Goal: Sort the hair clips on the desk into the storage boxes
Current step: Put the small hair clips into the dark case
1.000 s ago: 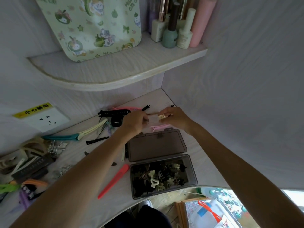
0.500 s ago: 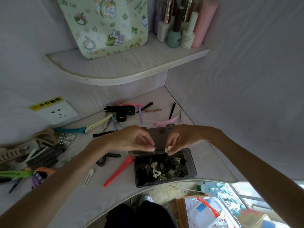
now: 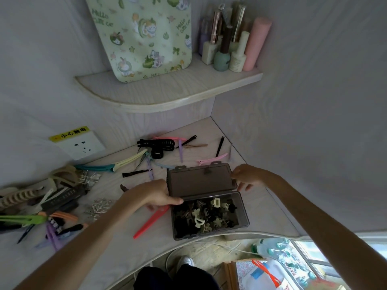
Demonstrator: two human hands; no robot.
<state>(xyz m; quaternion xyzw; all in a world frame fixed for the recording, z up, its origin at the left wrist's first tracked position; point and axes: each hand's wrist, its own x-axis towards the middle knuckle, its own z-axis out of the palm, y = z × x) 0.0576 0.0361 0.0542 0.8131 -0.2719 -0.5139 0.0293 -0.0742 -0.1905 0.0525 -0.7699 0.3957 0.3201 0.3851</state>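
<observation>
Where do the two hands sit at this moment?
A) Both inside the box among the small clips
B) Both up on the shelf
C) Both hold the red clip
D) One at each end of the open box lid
D: the left hand and right hand flank the raised lid of the storage box, one at each end.

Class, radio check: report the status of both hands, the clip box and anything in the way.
Left hand and right hand at the lid's two ends. Storage box open, small clips inside. Red clip lies beside the box, under the left hand.
</observation>
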